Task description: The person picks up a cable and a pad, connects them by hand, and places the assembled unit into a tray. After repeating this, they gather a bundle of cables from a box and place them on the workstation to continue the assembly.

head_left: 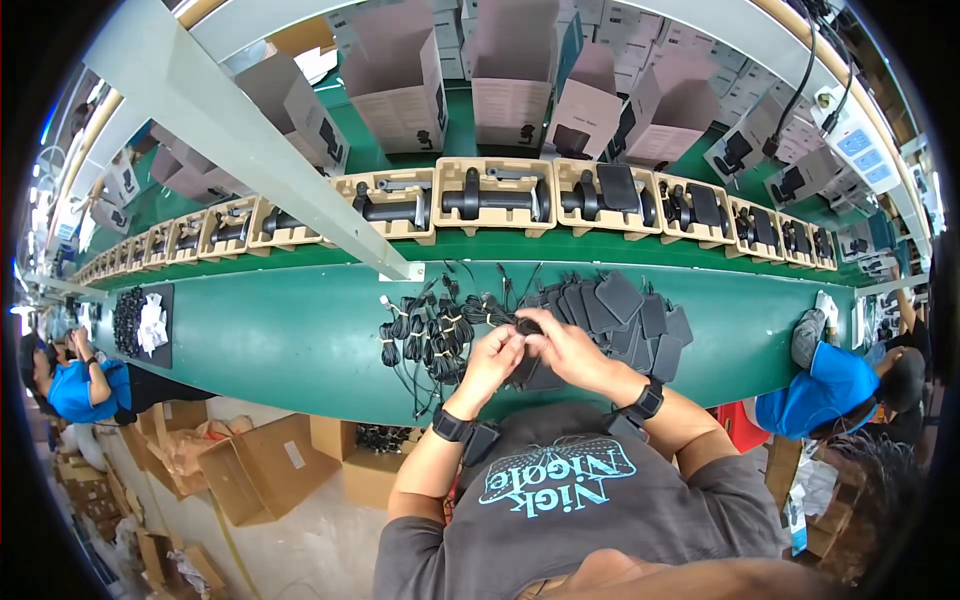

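My left hand and my right hand meet over the near middle of the green bench, fingers pinched together. Between the fingertips is a small black coiled cable, partly hidden by the fingers. Just left of my hands lies a heap of black cables, coiled and tied with pale ties, with loose ends trailing out. A spread pile of flat black square pads lies to the right, reaching under and beside my right hand.
Molded cardboard trays with black parts line a raised ledge beyond the bench. Open printed boxes stand behind. A metal post slants down to the bench. Co-workers in blue sit left and right. Cartons lie on the floor.
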The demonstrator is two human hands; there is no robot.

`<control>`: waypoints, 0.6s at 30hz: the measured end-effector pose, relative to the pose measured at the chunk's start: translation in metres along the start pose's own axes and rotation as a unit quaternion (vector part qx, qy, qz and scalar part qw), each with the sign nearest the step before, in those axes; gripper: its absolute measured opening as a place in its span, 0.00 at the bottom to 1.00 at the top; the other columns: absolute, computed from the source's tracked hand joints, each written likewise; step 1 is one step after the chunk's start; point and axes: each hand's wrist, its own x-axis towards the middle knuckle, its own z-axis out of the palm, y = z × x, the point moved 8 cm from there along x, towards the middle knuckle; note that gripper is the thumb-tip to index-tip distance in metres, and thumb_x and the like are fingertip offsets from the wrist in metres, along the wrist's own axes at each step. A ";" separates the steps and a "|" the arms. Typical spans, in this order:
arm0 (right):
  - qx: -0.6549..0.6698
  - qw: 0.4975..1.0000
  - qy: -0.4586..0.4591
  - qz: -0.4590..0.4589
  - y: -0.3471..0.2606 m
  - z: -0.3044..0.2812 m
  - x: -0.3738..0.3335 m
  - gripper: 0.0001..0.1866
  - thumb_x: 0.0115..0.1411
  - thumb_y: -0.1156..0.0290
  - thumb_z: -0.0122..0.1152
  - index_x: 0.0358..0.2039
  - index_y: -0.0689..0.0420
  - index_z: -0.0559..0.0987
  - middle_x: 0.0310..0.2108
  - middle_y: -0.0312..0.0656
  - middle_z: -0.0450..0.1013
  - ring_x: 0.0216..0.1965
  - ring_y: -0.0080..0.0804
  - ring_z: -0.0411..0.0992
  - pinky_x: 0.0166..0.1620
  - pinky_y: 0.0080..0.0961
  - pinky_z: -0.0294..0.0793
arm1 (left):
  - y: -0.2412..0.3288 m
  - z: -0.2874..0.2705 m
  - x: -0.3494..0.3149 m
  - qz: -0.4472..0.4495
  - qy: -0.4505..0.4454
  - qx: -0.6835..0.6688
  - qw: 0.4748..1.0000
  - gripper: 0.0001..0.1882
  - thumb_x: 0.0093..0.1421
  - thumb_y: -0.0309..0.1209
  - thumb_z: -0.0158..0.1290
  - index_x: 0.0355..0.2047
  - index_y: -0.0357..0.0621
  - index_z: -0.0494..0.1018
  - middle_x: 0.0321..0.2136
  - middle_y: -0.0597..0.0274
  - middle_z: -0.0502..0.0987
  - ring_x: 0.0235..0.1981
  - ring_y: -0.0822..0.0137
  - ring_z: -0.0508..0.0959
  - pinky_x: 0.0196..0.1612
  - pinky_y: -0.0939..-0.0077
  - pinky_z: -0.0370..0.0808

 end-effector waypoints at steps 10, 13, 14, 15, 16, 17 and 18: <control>-0.236 0.914 0.324 0.065 0.066 -0.184 0.101 0.16 0.56 0.61 0.50 0.37 0.61 0.71 0.25 0.56 0.71 0.31 0.54 0.70 0.33 0.41 0.68 | 0.008 -0.037 -0.002 0.071 0.112 0.083 0.988 0.14 0.59 0.26 0.46 0.46 0.44 0.61 0.21 0.68 0.66 0.16 0.81 0.63 0.18 0.89 0.60; -0.279 0.904 0.306 0.106 0.090 -0.202 0.133 0.18 0.56 0.59 0.49 0.37 0.61 0.71 0.30 0.57 0.71 0.36 0.55 0.69 0.39 0.42 0.68 | -0.011 -0.051 -0.009 0.051 0.126 0.082 0.987 0.14 0.58 0.26 0.46 0.46 0.44 0.61 0.21 0.69 0.67 0.16 0.81 0.63 0.18 0.89 0.60; -0.274 0.914 0.273 0.121 0.097 -0.201 0.143 0.18 0.55 0.59 0.49 0.37 0.61 0.72 0.32 0.57 0.71 0.38 0.54 0.68 0.40 0.41 0.67 | -0.016 -0.055 -0.011 0.047 0.133 0.077 0.987 0.14 0.59 0.27 0.46 0.46 0.44 0.61 0.21 0.69 0.67 0.16 0.82 0.62 0.18 0.89 0.60; -0.269 0.923 0.240 0.137 0.104 -0.200 0.152 0.18 0.55 0.58 0.50 0.37 0.61 0.72 0.34 0.58 0.71 0.40 0.54 0.68 0.42 0.41 0.67 | -0.019 -0.058 -0.013 0.038 0.140 0.077 0.986 0.13 0.59 0.27 0.46 0.45 0.44 0.62 0.21 0.69 0.67 0.16 0.82 0.62 0.18 0.89 0.60; -0.271 0.922 0.239 0.137 0.112 -0.204 0.159 0.18 0.55 0.58 0.50 0.37 0.61 0.72 0.34 0.58 0.71 0.40 0.54 0.68 0.42 0.41 0.67 | -0.022 -0.060 -0.013 0.038 0.141 0.075 0.986 0.13 0.59 0.27 0.46 0.45 0.44 0.62 0.21 0.69 0.67 0.16 0.82 0.62 0.18 0.89 0.60; -0.264 0.926 0.218 0.159 0.120 -0.204 0.167 0.18 0.54 0.58 0.50 0.37 0.61 0.72 0.34 0.57 0.71 0.40 0.54 0.68 0.42 0.41 0.67 | -0.025 -0.062 -0.014 0.030 0.145 0.072 0.986 0.13 0.59 0.27 0.45 0.45 0.44 0.62 0.20 0.69 0.67 0.16 0.82 0.62 0.18 0.89 0.59; -0.258 0.928 0.198 0.181 0.128 -0.203 0.171 0.18 0.54 0.59 0.51 0.37 0.61 0.73 0.35 0.57 0.71 0.40 0.53 0.68 0.42 0.41 0.67 | -0.028 -0.064 -0.014 0.021 0.149 0.070 0.986 0.12 0.59 0.27 0.45 0.44 0.44 0.62 0.20 0.69 0.67 0.16 0.82 0.62 0.18 0.89 0.59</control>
